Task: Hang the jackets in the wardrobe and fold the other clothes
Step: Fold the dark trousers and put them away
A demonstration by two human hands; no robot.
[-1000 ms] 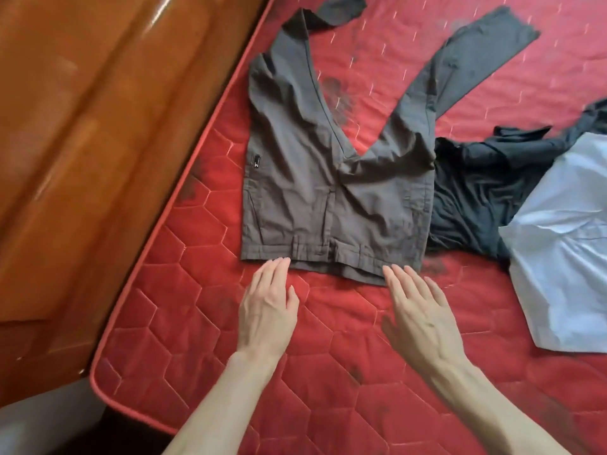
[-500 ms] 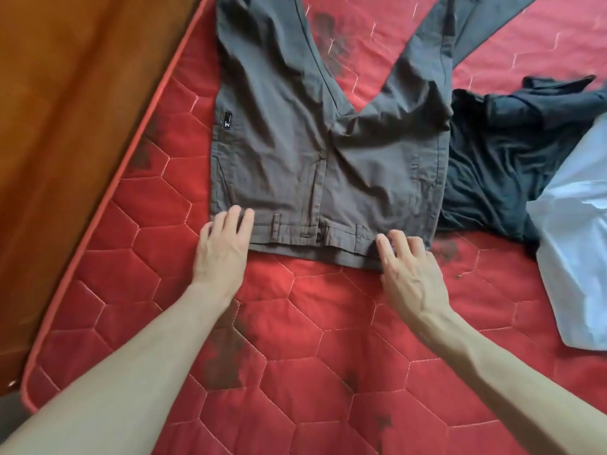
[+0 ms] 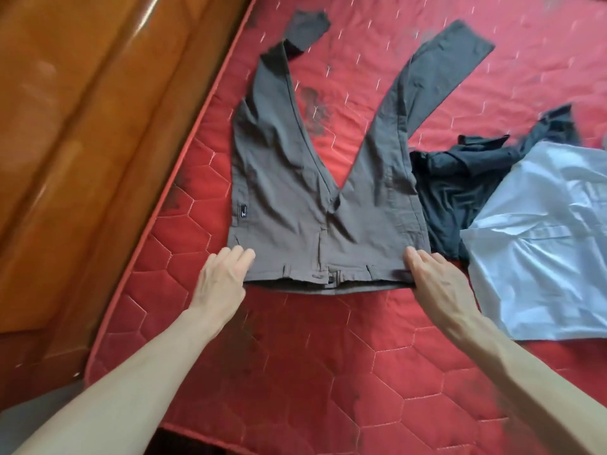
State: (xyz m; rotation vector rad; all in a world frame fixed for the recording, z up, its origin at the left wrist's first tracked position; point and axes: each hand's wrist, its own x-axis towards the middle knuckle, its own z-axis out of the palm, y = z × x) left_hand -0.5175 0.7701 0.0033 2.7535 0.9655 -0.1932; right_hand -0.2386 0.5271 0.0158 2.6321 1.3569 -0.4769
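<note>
Trousers (image 3: 285,178) flat on mattress (image 3: 328,356), legs spread away — two shirts (image 3: 532,231) overlapping at right, wooden panel (image 3: 82,142) left

Both hands (image 3: 328,277) have spread outward to the trousers' (image 3: 315,205) waistband corners.

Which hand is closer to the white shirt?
Right. The right hand rests on the trousers' waistband corner beside the white shirt; the left hand is at the far corner.

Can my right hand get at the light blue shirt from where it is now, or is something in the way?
Probably yes. The right hand rests on the right end of the grey trousers' waistband, and the light blue shirt lies just beside it on the red mattress, uncovered, with nothing between them. The dark shirt lies farther back.
</note>
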